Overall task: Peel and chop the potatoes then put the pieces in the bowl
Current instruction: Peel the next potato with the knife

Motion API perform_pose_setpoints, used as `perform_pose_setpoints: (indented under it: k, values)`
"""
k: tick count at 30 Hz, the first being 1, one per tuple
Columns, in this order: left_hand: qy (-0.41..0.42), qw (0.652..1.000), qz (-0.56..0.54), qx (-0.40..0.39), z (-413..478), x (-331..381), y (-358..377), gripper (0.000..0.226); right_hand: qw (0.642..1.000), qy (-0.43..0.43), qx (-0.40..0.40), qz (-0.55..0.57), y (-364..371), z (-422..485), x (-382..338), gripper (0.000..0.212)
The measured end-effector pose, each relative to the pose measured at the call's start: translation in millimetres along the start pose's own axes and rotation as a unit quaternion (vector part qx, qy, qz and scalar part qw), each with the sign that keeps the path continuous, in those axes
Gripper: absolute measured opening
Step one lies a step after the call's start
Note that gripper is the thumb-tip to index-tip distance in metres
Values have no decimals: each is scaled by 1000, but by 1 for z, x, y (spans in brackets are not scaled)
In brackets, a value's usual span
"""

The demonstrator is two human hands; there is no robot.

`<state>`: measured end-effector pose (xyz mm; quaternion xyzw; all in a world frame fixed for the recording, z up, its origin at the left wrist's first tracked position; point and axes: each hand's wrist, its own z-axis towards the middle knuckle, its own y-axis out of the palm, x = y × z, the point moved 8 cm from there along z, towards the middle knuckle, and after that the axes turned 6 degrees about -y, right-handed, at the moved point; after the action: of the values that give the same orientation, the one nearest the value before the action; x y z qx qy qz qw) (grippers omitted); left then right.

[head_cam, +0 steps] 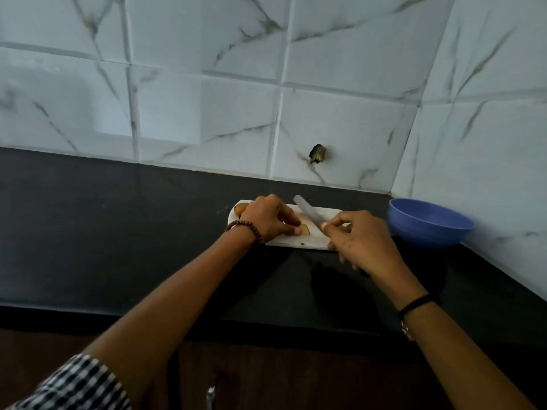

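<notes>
One checked sleeve (74, 383); two hands: left (266, 220) pinches one potato piece (305, 229), right (364, 241) grips one knife (307, 213); one board (290, 242), one bowl (429, 229).

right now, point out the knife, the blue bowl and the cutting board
knife (307, 213): head view, middle of the blade
blue bowl (424, 232): head view, outer wall
cutting board (284, 241): head view, bare near edge

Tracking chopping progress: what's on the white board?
A potato piece held by the left hand, the knife gripped by the right hand, another potato at the left end. Anything beneath the hands is hidden.
</notes>
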<state>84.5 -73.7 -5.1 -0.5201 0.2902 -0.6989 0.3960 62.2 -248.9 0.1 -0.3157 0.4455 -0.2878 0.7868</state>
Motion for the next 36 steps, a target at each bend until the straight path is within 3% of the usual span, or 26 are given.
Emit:
perform_pose_setpoints:
  k: [9,20,30,36]
  values:
    - [-19,999,-15,43,-5,-1,-2,20,993,-12,8,-114,5,-17,-14,23]
    - [-28,998,18,59,-8,1,-5,20,986,-28,15,-164,12,-16,-27,30]
    - [-21,997,17,69,-5,-1,-3,19,990,11,-24,-138,34,5,-33,24]
    - [-24,996,31,80,-7,-1,-4,18,978,-10,-31,-206,28,-11,-47,22]
